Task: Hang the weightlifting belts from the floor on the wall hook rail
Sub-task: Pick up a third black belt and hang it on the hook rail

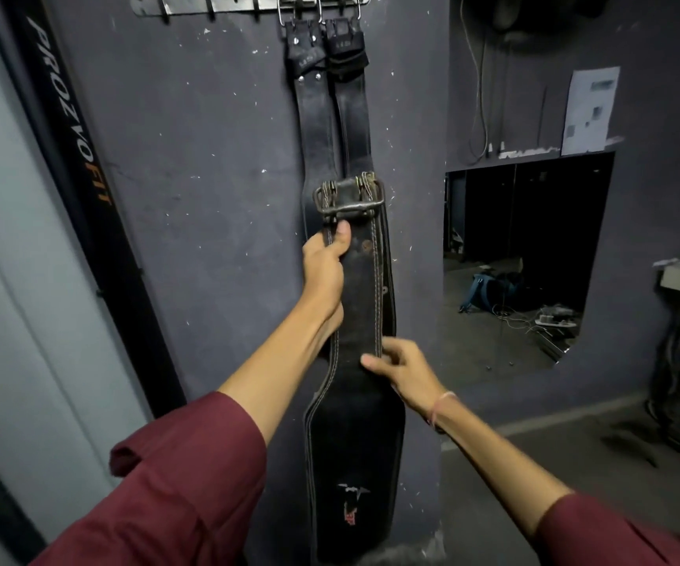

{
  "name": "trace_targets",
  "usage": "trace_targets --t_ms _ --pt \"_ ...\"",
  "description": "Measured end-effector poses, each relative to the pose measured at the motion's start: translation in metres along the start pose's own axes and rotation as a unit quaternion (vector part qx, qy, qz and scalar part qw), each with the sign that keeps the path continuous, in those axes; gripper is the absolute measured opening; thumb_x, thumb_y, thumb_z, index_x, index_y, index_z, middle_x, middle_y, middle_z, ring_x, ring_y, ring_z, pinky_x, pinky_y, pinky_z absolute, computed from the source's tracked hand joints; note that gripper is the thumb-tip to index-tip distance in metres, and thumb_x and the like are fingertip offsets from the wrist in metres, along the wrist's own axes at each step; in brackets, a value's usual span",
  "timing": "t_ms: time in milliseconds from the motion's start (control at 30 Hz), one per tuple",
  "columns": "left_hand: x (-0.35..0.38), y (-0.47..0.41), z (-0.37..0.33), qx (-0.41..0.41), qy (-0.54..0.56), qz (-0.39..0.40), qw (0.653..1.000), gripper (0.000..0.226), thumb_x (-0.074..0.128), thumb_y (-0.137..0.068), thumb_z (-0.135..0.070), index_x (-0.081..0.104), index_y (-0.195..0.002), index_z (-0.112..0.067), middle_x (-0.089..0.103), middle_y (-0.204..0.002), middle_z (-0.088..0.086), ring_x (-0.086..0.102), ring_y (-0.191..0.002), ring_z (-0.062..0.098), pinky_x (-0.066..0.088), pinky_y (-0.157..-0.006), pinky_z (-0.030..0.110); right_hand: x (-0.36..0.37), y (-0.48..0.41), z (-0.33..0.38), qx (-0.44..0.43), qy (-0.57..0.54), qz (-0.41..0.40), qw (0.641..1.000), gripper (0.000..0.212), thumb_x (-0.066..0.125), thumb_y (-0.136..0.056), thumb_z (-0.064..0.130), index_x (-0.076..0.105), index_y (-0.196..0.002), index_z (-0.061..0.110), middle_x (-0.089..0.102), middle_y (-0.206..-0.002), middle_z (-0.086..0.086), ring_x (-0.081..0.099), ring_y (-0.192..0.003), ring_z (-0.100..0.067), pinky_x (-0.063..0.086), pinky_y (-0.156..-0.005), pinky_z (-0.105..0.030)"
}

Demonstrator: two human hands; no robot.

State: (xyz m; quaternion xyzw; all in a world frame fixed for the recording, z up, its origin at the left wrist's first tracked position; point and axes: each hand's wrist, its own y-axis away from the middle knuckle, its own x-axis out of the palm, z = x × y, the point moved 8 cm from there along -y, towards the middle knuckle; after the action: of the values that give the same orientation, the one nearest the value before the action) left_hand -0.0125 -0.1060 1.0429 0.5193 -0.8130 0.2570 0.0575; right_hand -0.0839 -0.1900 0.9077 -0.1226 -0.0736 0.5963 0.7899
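two grips carry one belt (356,422) upright against the wall (215,198), its wide back panel hanging lowest and nearest. the right grip (401,369) pinches the belt's right edge between thumb and fingers about midway up, which seems meant to keep the long strap from swinging or twisting. higher, the left grip (326,259) is wrapped round the narrow part, thumb on the front, just under the buckle (348,200). holding there puts the metal frame on top, free to go over a hook. the buckle is well below the rail (191,4), so this belt is not yet hung. i judge the step in hand to be the lift to the rail. behind it, two hung belts (317,128) are side by side on the rail's right part, caught by their steel loops, and the held belt overlaps their lower ends. hooks (210,11) to their left look bare, so the lift likely has to drift left to reach one. farther right, what looks like a mirror (526,259) shows clutter on a floor.
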Motion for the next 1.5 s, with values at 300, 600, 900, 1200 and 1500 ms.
trace_targets --t_ms 300,600,900,1200,1500 --pt "-0.007 0.005 -0.018 0.009 -0.003 0.029 1.000 0.023 0.051 -0.101 -0.018 0.063 -0.112 0.000 0.070 -0.101 0.018 0.069 -0.091 0.028 0.058 -0.086 0.042 0.005 -0.052 0.130 -0.168 -0.010 -0.091 0.982 0.018 0.055 -0.096 0.018 0.064 -0.107 0.007 0.070 -0.107 -0.019 0.067 -0.104 -0.035 0.054 -0.092 -0.050" --pt "-0.052 0.052 0.065 0.047 -0.291 0.114 0.949 0.044 0.053 -0.101 -0.030 0.045 -0.143 -0.021 0.057 -0.140 -0.008 0.050 -0.131 0.000 0.037 -0.113 0.027 -0.002 -0.060 0.113 -0.158 -0.086 -0.192 0.965 0.020 0.060 -0.089 0.013 0.060 -0.086 -0.007 0.061 -0.081 -0.016 0.056 -0.078 -0.022 0.047 -0.072 -0.039" --pt "-0.034 0.061 0.060 0.039 -0.270 0.065 0.960 0.052 0.034 -0.107 -0.029 0.024 -0.154 -0.007 0.030 -0.145 -0.013 0.021 -0.128 -0.011 0.015 -0.102 0.005 -0.015 -0.068 0.126 -0.180 -0.067 -0.191 0.962 0.045 0.062 -0.076 0.039 0.056 -0.082 -0.005 0.058 -0.078 -0.014 0.051 -0.077 -0.021 0.042 -0.070 -0.040" --pt "0.010 -0.003 -0.052 0.240 -0.184 0.036 0.952 0.025 0.037 -0.101 -0.023 0.041 -0.124 -0.012 0.052 -0.122 0.006 0.050 -0.113 0.013 0.038 -0.102 0.022 -0.021 -0.053 0.130 -0.201 -0.061 -0.155 0.965 0.021 0.056 -0.092 0.008 0.058 -0.094 -0.013 0.061 -0.085 -0.018 0.055 -0.080 -0.023 0.046 -0.074 -0.038" --pt "0.010 -0.009 -0.075 0.269 -0.170 -0.032 0.947 0.026 0.040 -0.104 -0.012 0.061 -0.088 -0.010 0.061 -0.077 -0.008 0.057 -0.073 0.002 0.046 -0.072 0.021 -0.009 -0.037 0.115 -0.182 -0.047 -0.073 0.980 0.020 0.061 -0.091 -0.001 0.056 -0.106 -0.012 0.064 -0.097 -0.018 0.061 -0.090 -0.026 0.052 -0.085 -0.042"
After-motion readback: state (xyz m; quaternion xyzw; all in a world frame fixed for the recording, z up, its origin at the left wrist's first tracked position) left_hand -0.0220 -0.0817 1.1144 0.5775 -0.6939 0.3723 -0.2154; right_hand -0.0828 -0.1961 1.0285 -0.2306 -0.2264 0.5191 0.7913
